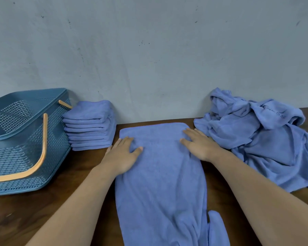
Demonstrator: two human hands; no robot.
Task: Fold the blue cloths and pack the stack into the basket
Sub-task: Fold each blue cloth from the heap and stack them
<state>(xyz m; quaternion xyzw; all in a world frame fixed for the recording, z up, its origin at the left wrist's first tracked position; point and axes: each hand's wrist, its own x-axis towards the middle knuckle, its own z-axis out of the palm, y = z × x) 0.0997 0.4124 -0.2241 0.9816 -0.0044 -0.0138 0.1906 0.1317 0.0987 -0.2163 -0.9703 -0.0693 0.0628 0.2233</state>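
Note:
A blue cloth (pixel 160 174) lies lengthwise on the brown table (pixel 60 201), running from the wall toward me. My left hand (pixel 122 154) presses flat on its far left part, fingers straight. My right hand (pixel 199 144) presses flat on its far right part. A stack of several folded blue cloths (pixel 90 125) stands against the wall at the left. Left of the stack sits the blue perforated basket (pixel 20 139) with orange handles, nothing visible inside it.
A loose heap of unfolded blue cloths (pixel 260 135) covers the table's right side, close to my right wrist. A grey wall (pixel 149 50) closes off the back of the table. Bare wood shows between the basket and my left arm.

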